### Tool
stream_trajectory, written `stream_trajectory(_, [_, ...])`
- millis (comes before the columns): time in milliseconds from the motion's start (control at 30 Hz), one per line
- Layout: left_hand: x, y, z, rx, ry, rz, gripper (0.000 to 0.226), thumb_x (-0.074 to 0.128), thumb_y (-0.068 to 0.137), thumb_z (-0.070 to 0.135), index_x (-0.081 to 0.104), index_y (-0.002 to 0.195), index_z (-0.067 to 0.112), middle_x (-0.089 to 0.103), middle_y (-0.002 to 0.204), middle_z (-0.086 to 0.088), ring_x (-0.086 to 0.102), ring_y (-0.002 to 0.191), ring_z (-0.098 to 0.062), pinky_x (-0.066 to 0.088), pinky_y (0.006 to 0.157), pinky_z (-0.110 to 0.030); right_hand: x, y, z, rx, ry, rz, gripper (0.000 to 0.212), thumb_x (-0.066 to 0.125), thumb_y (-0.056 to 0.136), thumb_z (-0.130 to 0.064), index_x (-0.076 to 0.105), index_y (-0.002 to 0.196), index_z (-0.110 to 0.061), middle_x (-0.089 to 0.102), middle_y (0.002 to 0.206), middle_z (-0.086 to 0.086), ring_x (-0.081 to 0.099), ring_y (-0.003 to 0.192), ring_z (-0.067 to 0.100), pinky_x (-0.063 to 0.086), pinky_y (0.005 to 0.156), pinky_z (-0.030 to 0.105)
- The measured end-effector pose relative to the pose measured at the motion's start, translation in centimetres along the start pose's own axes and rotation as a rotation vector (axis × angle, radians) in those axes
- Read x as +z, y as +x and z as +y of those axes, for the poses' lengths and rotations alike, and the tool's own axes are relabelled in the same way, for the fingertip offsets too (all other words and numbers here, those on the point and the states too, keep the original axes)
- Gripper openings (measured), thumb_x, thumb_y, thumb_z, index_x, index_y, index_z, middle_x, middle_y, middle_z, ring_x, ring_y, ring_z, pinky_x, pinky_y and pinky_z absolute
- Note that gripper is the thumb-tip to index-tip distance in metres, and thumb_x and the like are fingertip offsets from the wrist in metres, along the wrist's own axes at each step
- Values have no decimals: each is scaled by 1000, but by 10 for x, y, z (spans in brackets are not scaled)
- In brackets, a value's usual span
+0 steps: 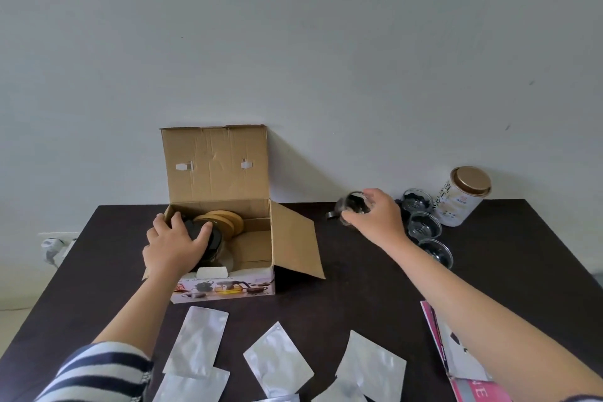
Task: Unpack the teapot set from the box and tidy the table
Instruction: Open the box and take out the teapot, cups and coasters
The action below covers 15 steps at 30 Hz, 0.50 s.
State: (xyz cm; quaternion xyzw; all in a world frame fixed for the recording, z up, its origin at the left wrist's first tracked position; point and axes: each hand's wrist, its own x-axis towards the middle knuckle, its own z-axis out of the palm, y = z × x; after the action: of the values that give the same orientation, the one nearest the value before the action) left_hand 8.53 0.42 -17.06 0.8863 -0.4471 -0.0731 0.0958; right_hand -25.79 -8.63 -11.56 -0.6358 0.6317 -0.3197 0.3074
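An open cardboard box (293,238) stands at the back of the dark table (359,290), lid flap upright. Inside lie a dark glass teapot (212,243) and round wooden coasters (225,222). My left hand (173,245) reaches into the box and rests on the teapot's top. My right hand (375,215) holds a small glass cup (354,202) above the table, right of the box. Three more glass cups (424,225) stand in a row just right of that hand.
A white tea tin with a gold lid (463,196) stands at the back right. Several silver foil pouches (277,359) lie along the near edge. A pink and white booklet (463,365) lies at the near right. A white wall rises behind the table.
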Motion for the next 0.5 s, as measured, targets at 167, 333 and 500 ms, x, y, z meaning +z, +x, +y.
stream_trajectory(167, [0, 0, 0, 1, 7, 7, 82, 33, 85, 70, 30, 144, 13, 22, 151, -18, 30, 132, -42, 41, 96, -55, -74, 22, 62, 223, -53, 179, 50, 77, 64, -33, 65, 106, -9, 67, 103, 5, 62, 102, 27, 48, 74, 32])
stream_trajectory(333, [1, 1, 0, -3, 15, 6, 84, 30, 84, 72, 30, 144, 13, 23, 150, -18, 30, 131, -42, 41, 95, -57, -125, 48, 130, 425, -169, 312, 76, 69, 45, -60, 63, 106, -15, 62, 112, 14, 59, 104, 35, 53, 79, 39])
stream_trajectory(500, [1, 0, 1, -12, 23, 13, 83, 31, 84, 71, 31, 144, 13, 24, 150, -18, 30, 131, -42, 42, 94, -57, -137, 57, 161, 562, -226, 341, 70, 81, 63, -47, 57, 114, -5, 57, 118, 19, 53, 110, 41, 47, 76, 40])
